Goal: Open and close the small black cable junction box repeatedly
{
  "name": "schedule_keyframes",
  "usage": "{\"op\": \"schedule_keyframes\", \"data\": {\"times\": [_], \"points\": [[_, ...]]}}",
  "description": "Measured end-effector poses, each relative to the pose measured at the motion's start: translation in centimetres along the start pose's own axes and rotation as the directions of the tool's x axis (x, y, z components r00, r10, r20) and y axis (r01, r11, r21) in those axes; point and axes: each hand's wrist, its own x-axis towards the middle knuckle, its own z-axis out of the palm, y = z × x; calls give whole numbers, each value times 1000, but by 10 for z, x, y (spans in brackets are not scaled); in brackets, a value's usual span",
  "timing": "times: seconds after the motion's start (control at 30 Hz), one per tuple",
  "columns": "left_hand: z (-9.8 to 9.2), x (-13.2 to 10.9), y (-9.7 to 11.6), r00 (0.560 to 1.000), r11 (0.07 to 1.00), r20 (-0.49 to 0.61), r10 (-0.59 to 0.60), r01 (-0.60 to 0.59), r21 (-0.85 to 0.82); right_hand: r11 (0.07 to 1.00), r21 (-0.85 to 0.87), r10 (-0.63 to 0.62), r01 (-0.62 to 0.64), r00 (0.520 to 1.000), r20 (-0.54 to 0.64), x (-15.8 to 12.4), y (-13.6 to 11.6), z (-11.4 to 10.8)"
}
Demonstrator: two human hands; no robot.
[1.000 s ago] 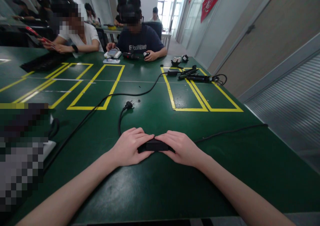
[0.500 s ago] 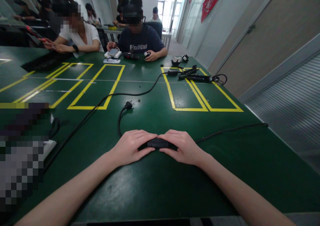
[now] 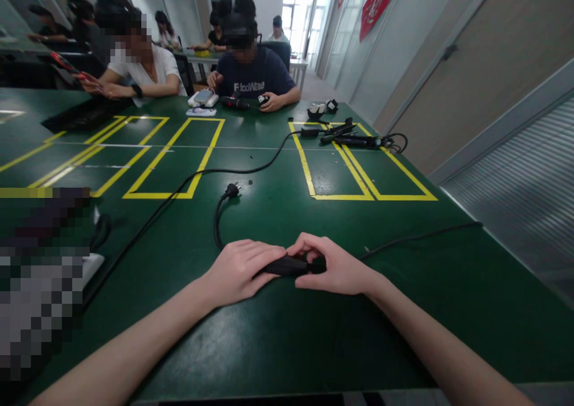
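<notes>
- The left hand (image 3: 240, 271) is wrapped around a long black plastic block (image 3: 289, 266), with its thumb low and its fingers on top.
- The right hand (image 3: 338, 267) is curved like a letter C around a short black end piece (image 3: 318, 265), at the right end of the block. Its thumb is apart from the piece. I cannot tell if its other fingers pinch it.
- The shiny green tabletop (image 3: 278, 346) has open room between the hands and its near edge. There is open room past the right hand too, out to the slanting right edge.
- A thin black cord (image 3: 417, 235) runs from behind the right hand to that right edge.
- A bent black cord (image 3: 217, 223) comes up from behind the left hand to a round black plug with metal pins (image 3: 232, 191).
- Ahead and left of the left hand, a long black cord (image 3: 244, 171) crosses a corner of a yellow tape box (image 3: 208, 155).
- Far ahead of the right hand are two joined yellow tape boxes (image 3: 309, 173). A small black box (image 3: 309, 132) and a messy pile of black cables (image 3: 354, 138) lie at their far end.
- Well left of the left hand is a grey and white thing (image 3: 36, 310), too blurry to name.
</notes>
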Motion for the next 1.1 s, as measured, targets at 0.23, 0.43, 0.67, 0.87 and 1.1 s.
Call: {"op": "schedule_keyframes", "data": {"times": [0.23, 0.43, 0.67, 0.87, 1.1], "points": [[-2, 5, 2, 993, 997, -93, 73, -70, 37, 897, 394, 176, -201, 979, 98, -2, 1, 5], [-8, 6, 3, 978, 976, -206, 17, 28, 215, 792, 577, 204, -200, 977, 58, -6, -9, -20], [-4, 1, -2, 995, 985, -22, -100, 102, 139, 799, 601, 329, -20, 851, -409, -33, -16, -74], [5, -3, -8, 961, 986, 221, -166, 165, 23, 838, 453, 212, 305, 583, -784, -47, -34, -121], [4, -2, -5, 962, 984, 208, -177, 180, 2, 920, 321, 275, 226, 210, -938, -48, -22, -165]]}}
